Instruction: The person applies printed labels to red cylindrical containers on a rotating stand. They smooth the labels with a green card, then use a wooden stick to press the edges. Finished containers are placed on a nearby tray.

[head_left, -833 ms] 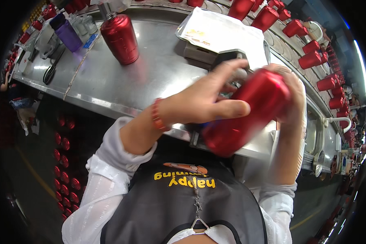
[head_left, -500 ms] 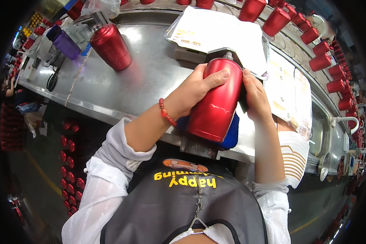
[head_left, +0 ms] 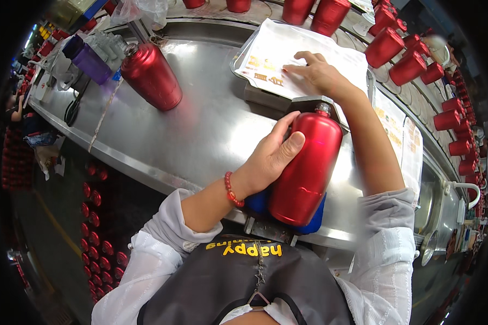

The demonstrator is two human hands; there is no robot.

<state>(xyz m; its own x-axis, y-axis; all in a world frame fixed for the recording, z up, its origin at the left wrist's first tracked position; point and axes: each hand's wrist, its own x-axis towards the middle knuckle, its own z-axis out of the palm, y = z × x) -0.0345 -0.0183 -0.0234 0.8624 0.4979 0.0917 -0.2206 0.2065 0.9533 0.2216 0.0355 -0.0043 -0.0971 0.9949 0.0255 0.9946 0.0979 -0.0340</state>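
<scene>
My left hand (head_left: 271, 158) is wrapped round the left side of a shiny red metal bottle (head_left: 309, 168), its thumb on the front. The bottle leans with its threaded neck away from me, and its lower part rests on a blue cloth pad (head_left: 316, 215). Behind its neck is a dark angular metal rest (head_left: 303, 104). Beyond the bottle, my right hand (head_left: 322, 76) is over a white sheet with small gold-brown printed decals (head_left: 279, 46), fingers apart and the tips at the sheet. Whether a decal is between those fingertips is too small to tell.
Another red bottle (head_left: 153, 78) stands on the steel bench (head_left: 211, 103) to the left, near a purple bottle (head_left: 88, 60). Several red bottles line the conveyor (head_left: 382, 76) behind and to the right. More decal sheets (head_left: 412, 154) hang at the right.
My right hand has let go of the bottle's right side and moved forward onto the decal sheet. My left hand still holds the bottle, and the whole view has shifted a little.
</scene>
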